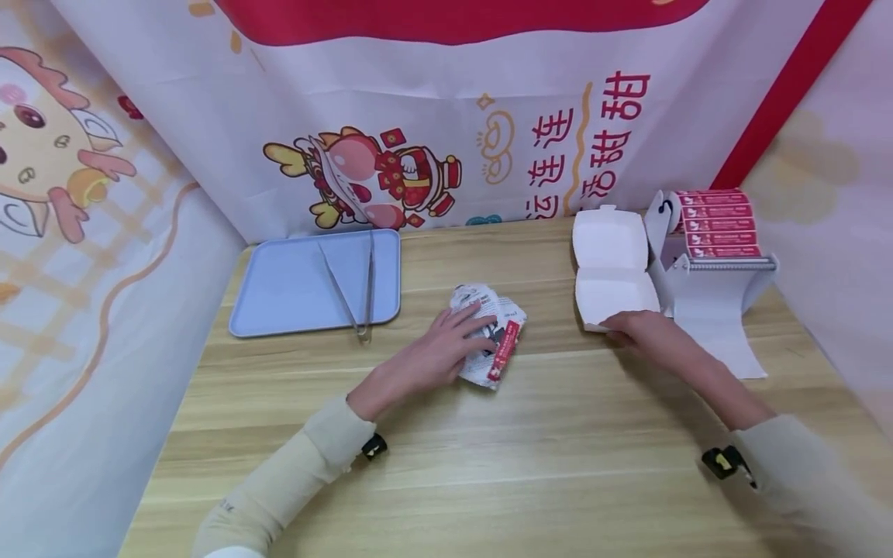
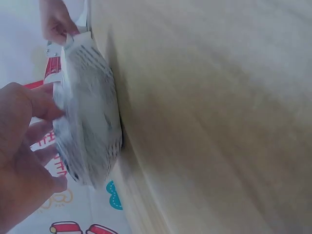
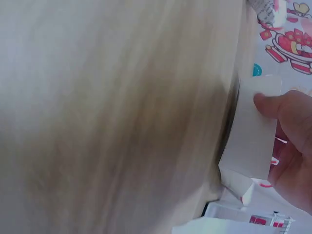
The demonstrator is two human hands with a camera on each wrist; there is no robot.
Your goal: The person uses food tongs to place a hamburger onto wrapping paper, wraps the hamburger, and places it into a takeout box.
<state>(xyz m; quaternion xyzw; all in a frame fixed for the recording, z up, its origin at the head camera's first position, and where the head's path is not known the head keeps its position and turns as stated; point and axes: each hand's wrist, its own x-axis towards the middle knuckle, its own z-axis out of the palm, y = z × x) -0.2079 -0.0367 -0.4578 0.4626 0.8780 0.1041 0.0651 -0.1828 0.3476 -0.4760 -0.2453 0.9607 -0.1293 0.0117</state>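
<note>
The left hand [image 1: 445, 341] comes in from the packet's nine o'clock side with its fingers loosely spread over a crumpled, printed paper packet [image 2: 95, 117]. They lie across its top without closing round it; how firmly they touch is hard to tell. The packet sits near the middle of the table [image 1: 488, 465], with a red label [image 1: 504, 350] stuck on its four o'clock side.

The right hand [image 1: 645, 333], at three o'clock from the packet, is closed in a pinch on the six o'clock edge of a white box [image 1: 611, 240], its thumb on the outer wall. The box stands open at two o'clock from the packet, its lid folded back toward twelve.

Just beside the box, on its three o'clock side, is a label dispenser [image 1: 656, 225] carrying a roll of red labels [image 1: 718, 217]; a white paper strip [image 1: 715, 325] trails from it toward five o'clock.

Between nine and ten o'clock from the packet lies a blue tray [image 1: 286, 287]. Metal tongs [image 1: 370, 287] rest on it, arms spread toward eleven and twelve, their joined end poking past the tray's near edge.

Beyond the table, toward twelve, hangs a white printed sheet [image 1: 432, 93] with cartoon figures and red lettering.
</note>
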